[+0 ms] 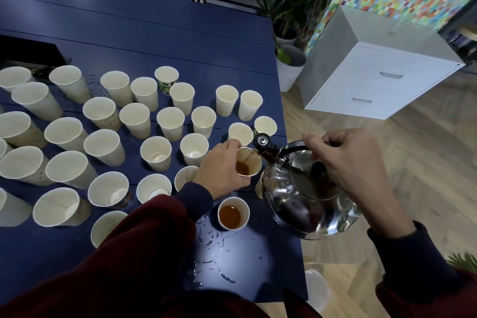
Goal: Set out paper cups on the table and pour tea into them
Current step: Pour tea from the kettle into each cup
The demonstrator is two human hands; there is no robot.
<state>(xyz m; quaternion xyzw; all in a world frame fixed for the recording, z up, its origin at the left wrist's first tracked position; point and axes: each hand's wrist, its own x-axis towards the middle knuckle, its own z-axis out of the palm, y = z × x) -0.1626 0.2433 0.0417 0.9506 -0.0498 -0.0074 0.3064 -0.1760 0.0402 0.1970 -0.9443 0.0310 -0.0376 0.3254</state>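
We wrap left grip [222, 170] around tilted cup [248, 160] by right edge of surface [154, 33]. Thin paper, likely crushes: hold mid-wall, squeeze lightly. Right grip [346, 160] curls round handle [294, 148] of kettle [304, 199]. Steel, probably heavy and hot.

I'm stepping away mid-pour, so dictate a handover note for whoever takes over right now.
Left hand grips the paper cup being filled. Right hand holds the steel kettle by its handle, spout at that cup's rim.
Done: cups set out on the blue table; one filled cup beside the kettle.
Left: finish this cup, fill the empty cups. Mind the spilled drops.
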